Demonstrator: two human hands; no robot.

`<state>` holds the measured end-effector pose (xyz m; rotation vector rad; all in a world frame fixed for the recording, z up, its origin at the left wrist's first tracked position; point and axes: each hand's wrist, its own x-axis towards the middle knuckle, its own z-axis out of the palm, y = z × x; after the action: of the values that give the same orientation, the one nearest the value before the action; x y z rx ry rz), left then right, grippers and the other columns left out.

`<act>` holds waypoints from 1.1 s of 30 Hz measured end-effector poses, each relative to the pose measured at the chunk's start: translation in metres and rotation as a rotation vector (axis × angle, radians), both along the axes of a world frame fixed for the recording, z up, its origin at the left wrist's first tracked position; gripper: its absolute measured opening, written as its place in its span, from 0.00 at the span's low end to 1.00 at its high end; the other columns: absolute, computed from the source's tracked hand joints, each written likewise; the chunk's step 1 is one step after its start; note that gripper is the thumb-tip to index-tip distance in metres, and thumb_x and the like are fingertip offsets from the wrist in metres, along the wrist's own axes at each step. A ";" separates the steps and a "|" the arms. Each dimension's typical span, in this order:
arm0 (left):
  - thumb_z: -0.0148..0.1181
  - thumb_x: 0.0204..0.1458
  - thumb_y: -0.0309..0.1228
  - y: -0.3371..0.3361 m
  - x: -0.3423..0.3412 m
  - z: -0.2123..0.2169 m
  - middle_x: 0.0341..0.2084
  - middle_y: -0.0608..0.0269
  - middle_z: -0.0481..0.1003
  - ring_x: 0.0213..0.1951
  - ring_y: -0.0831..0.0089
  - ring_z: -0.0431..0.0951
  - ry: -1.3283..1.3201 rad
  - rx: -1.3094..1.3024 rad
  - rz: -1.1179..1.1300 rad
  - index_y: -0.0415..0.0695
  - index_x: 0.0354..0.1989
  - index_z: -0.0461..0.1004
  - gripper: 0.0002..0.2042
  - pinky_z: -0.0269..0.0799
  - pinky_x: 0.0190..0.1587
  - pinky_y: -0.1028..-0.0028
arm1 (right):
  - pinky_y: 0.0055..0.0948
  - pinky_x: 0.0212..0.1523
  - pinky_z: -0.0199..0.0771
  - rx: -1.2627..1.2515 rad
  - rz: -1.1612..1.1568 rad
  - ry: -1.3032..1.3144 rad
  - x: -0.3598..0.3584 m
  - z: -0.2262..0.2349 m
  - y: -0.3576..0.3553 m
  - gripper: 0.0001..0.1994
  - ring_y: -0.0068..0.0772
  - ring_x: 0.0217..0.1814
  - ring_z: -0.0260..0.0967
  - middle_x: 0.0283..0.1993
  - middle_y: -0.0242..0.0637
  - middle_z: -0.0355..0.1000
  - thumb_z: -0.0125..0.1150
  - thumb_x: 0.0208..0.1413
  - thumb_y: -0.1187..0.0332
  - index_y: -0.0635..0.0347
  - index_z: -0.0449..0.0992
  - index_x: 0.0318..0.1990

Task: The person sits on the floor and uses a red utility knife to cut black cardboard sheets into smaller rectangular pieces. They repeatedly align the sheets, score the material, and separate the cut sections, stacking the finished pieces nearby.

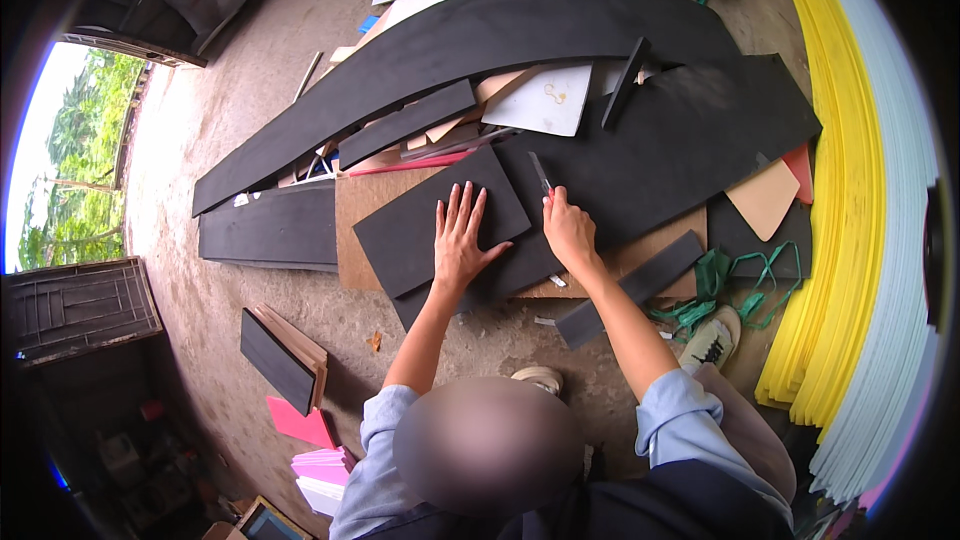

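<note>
My left hand lies flat with fingers spread on a black rectangular foam-like sheet. That piece rests at an angle over a larger black sheet, whose long side stretches away to the right. In my right hand is a knife with a long narrow blade, its red handle mostly covered by my closed fingers. The blade points away from me, just right of the rectangular piece's right edge. Whether its tip touches the larger sheet I cannot tell. A brown board shows beneath the sheets.
A long black sheet arches over a pile of offcuts, with a white piece among them. Stacked yellow sheets stand at right, beside green straps. A black strip lies near my right forearm; small stacked pieces sit left.
</note>
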<state>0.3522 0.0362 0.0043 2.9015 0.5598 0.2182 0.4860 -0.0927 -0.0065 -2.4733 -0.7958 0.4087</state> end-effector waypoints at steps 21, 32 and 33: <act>0.60 0.37 0.53 0.002 0.002 -0.001 0.61 0.56 0.49 0.63 0.59 0.45 -0.025 -0.013 -0.028 0.46 0.61 0.51 0.43 0.40 0.62 0.58 | 0.43 0.21 0.71 0.081 -0.001 -0.010 0.003 -0.007 -0.005 0.10 0.50 0.21 0.70 0.17 0.48 0.70 0.42 0.57 0.63 0.60 0.61 0.34; 0.60 0.37 0.52 0.003 0.005 0.000 0.61 0.57 0.50 0.63 0.59 0.45 -0.023 -0.013 -0.039 0.45 0.61 0.52 0.43 0.40 0.62 0.58 | 0.43 0.20 0.71 0.079 0.007 -0.022 0.003 -0.008 -0.006 0.09 0.50 0.21 0.70 0.17 0.47 0.69 0.43 0.57 0.63 0.60 0.61 0.35; 0.60 0.37 0.52 0.004 0.005 0.000 0.61 0.57 0.50 0.63 0.59 0.45 -0.024 -0.013 -0.042 0.45 0.61 0.52 0.43 0.40 0.62 0.58 | 0.43 0.20 0.71 0.075 0.008 -0.027 0.003 -0.008 -0.006 0.09 0.50 0.21 0.70 0.17 0.47 0.69 0.43 0.57 0.63 0.60 0.61 0.35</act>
<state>0.3574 0.0399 0.0039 2.8909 0.4940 0.2427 0.4895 -0.0986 -0.0145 -2.4114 -0.8167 0.3428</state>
